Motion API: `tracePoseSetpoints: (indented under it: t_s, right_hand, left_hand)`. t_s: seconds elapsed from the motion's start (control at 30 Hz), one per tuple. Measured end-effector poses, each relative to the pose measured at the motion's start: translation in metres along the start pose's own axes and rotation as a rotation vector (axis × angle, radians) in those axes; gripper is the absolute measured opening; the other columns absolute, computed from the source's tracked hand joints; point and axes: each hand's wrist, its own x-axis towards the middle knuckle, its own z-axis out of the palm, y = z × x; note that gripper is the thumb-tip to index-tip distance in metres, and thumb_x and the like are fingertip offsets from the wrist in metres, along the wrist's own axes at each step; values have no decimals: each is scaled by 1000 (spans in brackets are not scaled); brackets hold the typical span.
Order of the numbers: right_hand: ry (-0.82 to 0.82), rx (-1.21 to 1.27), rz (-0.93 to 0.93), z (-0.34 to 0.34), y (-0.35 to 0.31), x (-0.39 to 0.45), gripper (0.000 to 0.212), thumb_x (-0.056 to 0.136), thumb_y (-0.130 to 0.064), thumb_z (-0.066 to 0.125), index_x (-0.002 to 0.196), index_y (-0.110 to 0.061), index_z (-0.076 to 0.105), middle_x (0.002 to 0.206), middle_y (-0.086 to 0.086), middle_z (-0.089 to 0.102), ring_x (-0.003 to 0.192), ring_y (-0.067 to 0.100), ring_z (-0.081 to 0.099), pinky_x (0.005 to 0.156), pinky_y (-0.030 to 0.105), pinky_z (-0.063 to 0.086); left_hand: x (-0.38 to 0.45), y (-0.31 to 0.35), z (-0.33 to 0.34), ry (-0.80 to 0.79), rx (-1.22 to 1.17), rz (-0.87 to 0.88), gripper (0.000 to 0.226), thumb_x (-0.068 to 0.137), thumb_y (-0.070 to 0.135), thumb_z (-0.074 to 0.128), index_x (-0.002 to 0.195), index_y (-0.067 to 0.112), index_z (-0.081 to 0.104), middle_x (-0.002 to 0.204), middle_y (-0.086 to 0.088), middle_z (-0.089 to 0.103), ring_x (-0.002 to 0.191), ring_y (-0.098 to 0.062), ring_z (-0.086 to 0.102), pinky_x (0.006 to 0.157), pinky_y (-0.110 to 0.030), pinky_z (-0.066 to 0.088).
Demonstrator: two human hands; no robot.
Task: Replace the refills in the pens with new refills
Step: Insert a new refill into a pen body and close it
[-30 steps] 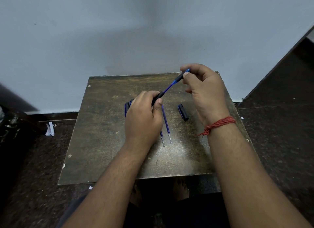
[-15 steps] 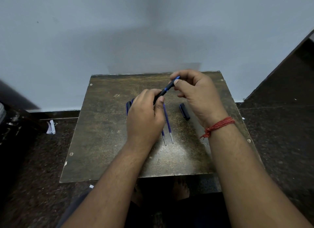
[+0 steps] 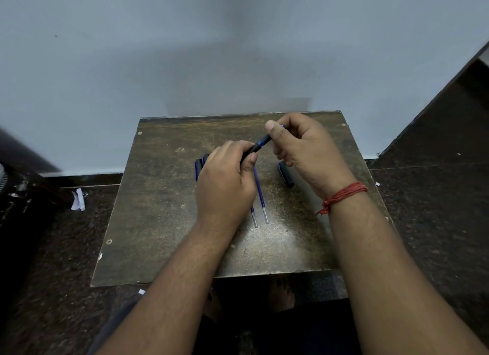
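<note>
No legible text, label, brand, number or sign anywhere on any surface.

One view only, from the person's head, looking forward and steeply down. The desk (image 3: 158, 222) fills the middle, its far edge at twelve o'clock against the wall (image 3: 185, 50), its near edge towards six. Wide-angle lens: the wall's base line bows and the floor (image 3: 436, 222) stretches away at three and nine. Both forearms enter from six o'clock and run up to the hands, left hand (image 3: 225, 185) and right hand (image 3: 309, 148), close under the lens at centre frame. Bare feet (image 3: 280, 293) show below the desk's near edge.
</note>
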Motion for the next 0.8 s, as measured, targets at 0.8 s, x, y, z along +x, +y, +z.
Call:
tracePoseSetpoints:
  t_s: [0.8]
  right_hand:
    - [26,255,39,11,4,0,11,90,-17,72,86,-12,63,70,3,55,45,7,38,41,19,31]
  left_hand:
    - [0,-2,3,5,-80,-39,12,98,19,56,104,15,66,91,6,64,87,-15,57,76,-38,47]
